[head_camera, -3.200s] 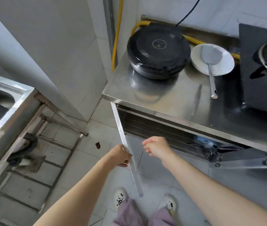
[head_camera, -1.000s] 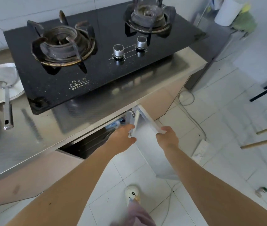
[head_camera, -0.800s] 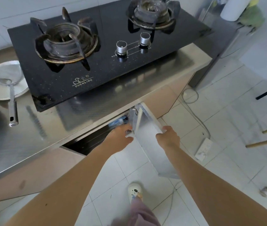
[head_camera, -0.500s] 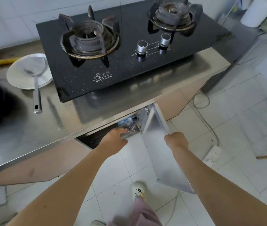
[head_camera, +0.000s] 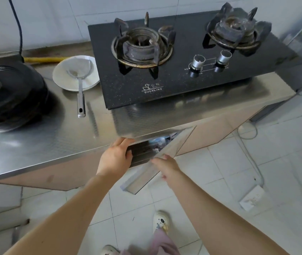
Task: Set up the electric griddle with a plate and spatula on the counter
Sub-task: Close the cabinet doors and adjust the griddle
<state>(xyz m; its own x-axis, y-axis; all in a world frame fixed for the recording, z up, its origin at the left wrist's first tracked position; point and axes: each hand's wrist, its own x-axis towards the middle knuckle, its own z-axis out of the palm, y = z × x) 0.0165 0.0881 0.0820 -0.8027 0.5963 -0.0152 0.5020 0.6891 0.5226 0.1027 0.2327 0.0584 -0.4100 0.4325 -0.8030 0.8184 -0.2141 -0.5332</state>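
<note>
Your beige cabinet door [head_camera: 176, 142] has swung nearly shut; your right hand [head_camera: 166, 166] presses flat on it, and your left hand [head_camera: 116, 157] lays straight fingers against the steel counter [head_camera: 54, 140] edge.

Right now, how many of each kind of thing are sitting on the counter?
Electric griddle: 1
White plate: 1
Metal spatula: 1
Two-burner gas stove: 1
Total: 4
</note>
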